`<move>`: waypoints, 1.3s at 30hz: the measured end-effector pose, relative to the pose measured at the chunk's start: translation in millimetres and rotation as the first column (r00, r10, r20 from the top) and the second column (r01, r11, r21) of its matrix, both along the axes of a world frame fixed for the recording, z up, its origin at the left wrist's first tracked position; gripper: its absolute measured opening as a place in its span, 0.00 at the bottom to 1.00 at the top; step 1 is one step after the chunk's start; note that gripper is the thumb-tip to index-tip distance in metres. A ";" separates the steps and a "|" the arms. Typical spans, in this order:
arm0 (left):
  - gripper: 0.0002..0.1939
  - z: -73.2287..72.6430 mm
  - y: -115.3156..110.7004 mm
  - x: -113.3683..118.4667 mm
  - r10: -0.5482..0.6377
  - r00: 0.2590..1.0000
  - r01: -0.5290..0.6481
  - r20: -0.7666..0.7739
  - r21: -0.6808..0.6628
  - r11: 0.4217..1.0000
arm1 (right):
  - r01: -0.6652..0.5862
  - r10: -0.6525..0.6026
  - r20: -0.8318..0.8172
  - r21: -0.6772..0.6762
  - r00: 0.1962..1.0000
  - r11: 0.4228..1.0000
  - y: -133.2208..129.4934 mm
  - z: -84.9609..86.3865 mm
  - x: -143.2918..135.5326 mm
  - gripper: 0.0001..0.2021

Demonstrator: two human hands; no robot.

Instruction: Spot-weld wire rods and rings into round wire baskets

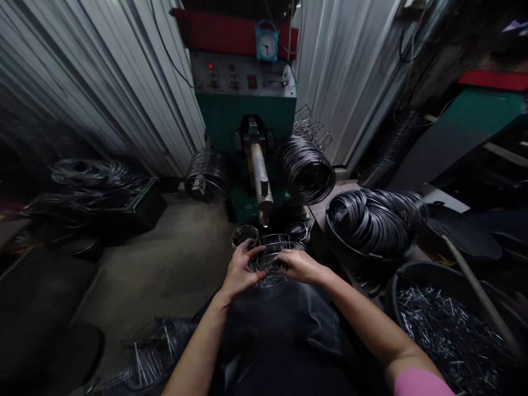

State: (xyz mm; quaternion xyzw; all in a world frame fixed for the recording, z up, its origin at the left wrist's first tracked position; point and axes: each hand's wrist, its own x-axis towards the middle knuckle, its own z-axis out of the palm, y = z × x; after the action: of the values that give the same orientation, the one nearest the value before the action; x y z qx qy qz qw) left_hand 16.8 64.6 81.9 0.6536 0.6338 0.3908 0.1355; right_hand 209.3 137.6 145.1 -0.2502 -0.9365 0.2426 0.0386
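Note:
A round wire frame (277, 240), made of rings joined by short wires, sits low in front of my body, just under the tip of a spot welder's metal arm (259, 170). My left hand (242, 269), with orange covers on some fingers, grips its left side. On the right side, the fingers of my right hand (303, 265) close on the same frame; their tips are partly hidden among the wires. A small ring-shaped part (245, 235) lies just beyond my left fingers.
Wire ring bundles hang left (206, 175) and right (306, 170) of the green machine (247, 107). A tub of wire rings (371, 223) and a bucket of short metal pins (449, 335) stand on the right. At lower left are wire pieces (159, 352).

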 end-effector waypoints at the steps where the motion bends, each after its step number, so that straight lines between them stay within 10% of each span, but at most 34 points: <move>1: 0.30 -1.3 1.3 -1.7 -0.006 1.000 0.006 0.020 -0.002 1.000 | 0.005 -0.005 0.010 0.016 1.000 1.000 0.9 -0.9 -1.8 0.13; 39: 0.29 -1.4 52.3 -29.9 0.035 0.997 -0.036 0.068 0.014 0.999 | 0.132 -0.138 0.025 0.153 0.990 0.979 38.5 -8.2 -36.9 0.10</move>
State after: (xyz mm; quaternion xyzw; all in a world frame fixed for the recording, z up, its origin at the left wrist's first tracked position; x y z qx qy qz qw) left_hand -13.0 116.8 80.6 0.6297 0.6372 0.4199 0.1453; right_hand 172.4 176.1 136.9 -0.3137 -0.9336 0.1631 0.0572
